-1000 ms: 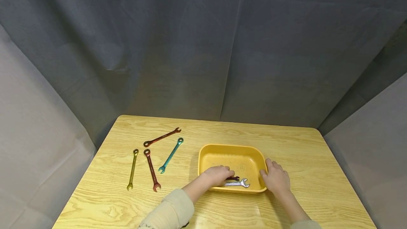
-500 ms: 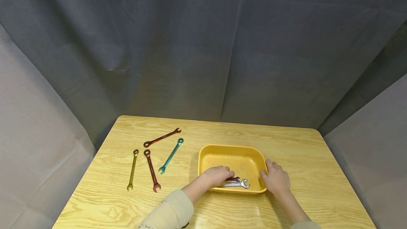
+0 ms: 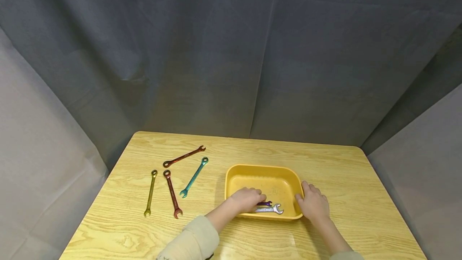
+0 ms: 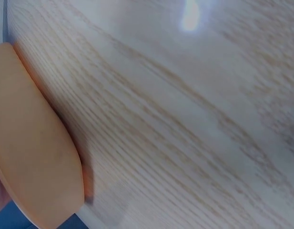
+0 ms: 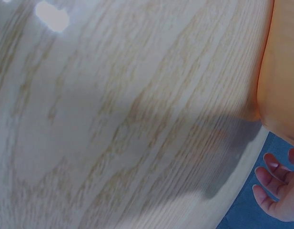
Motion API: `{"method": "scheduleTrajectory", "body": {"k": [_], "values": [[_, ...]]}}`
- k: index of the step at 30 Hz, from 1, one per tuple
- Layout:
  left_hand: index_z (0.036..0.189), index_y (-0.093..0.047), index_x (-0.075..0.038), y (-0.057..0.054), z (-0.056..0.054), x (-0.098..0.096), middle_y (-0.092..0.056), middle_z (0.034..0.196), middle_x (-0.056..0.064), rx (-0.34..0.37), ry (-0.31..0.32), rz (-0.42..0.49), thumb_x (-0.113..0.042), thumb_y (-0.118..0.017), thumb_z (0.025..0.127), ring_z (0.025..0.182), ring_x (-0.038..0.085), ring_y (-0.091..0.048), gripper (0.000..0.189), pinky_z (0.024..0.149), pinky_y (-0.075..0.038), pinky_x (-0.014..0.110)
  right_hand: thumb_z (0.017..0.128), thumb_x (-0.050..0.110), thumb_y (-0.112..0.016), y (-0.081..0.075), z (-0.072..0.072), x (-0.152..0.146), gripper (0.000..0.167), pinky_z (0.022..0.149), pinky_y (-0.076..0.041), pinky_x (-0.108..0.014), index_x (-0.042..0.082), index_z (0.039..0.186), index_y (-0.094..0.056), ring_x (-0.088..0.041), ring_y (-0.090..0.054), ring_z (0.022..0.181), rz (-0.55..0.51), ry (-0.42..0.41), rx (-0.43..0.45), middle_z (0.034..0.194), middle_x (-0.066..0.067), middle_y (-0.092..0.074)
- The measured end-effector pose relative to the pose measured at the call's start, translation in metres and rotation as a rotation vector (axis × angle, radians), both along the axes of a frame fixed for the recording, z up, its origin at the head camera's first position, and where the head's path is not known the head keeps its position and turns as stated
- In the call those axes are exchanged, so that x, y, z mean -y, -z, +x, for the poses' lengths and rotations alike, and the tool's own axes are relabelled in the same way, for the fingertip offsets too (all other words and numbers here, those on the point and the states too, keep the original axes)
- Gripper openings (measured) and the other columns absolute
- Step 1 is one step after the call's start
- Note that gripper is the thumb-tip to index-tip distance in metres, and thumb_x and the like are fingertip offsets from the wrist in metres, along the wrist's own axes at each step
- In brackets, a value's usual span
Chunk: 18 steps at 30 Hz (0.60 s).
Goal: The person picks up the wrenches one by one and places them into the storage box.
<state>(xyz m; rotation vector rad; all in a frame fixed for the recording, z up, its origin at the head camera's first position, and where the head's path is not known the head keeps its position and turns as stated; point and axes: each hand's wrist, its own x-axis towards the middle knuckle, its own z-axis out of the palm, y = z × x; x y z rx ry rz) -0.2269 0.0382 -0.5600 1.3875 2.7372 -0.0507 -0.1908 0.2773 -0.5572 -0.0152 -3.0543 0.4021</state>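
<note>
A yellow plastic bin (image 3: 265,166) stands right of the table's middle. My left hand (image 3: 246,200) reaches in over its near left side and holds a small purple wrench (image 3: 267,203), whose open end sticks out beyond the fingers. Just in front of that, a silver wrench (image 3: 270,209) lies in the bin, partly covered by the hand. At the bin's right end, my right hand (image 3: 315,202) grips the rim, thumb inside and fingers outside. The right wrist view has this hand (image 5: 282,186) at its lower right corner, beside the bin's wall (image 5: 283,71).
Left of the bin lie several wrenches on the wooden table (image 3: 343,179): a teal one (image 3: 194,177), a dark red one (image 3: 185,155), a reddish one (image 3: 172,193) and a yellow-green one (image 3: 150,193). A grey curtain (image 3: 202,59) hangs behind the table.
</note>
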Motion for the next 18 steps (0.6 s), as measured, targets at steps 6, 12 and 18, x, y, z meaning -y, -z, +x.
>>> {"method": "scheduleTrajectory", "body": {"k": [6, 12, 18], "values": [[0.107, -0.060, -0.027, -0.004, -0.001, 0.002, -0.057, 0.094, -0.011, -0.042, 0.019, 0.017, -0.024, -0.058, 0.087, 0.085, 0.005, -0.053, 0.020, 0.073, -0.044, 0.022, 0.088, 0.026, -0.052, 0.000, 0.000, 0.000, 0.045, 0.076, -0.041, -0.059, 0.001, 0.124, -0.042, -0.044, -0.051, 0.101, -0.001, -0.007, -0.011, 0.112, -0.027, -0.054], [0.117, -0.058, -0.025, -0.012, 0.000, 0.005, -0.057, 0.106, -0.009, -0.102, 0.038, 0.046, -0.027, -0.055, 0.088, 0.098, 0.009, -0.052, 0.029, 0.088, -0.043, 0.030, 0.088, 0.025, -0.053, 0.001, 0.001, -0.001, 0.044, 0.074, -0.042, -0.059, 0.001, 0.123, -0.043, -0.043, -0.052, 0.098, 0.002, -0.013, -0.023, 0.110, -0.027, -0.055], [0.119, -0.057, -0.025, -0.015, -0.003, 0.007, -0.056, 0.109, -0.008, -0.188, 0.024, 0.089, -0.028, -0.053, 0.088, 0.102, 0.010, -0.051, 0.031, 0.092, -0.042, 0.034, 0.088, 0.025, -0.053, 0.001, 0.001, -0.001, 0.044, 0.075, -0.041, -0.059, 0.000, 0.123, -0.043, -0.044, -0.052, 0.099, 0.006, -0.011, -0.020, 0.110, -0.027, -0.054]]}}
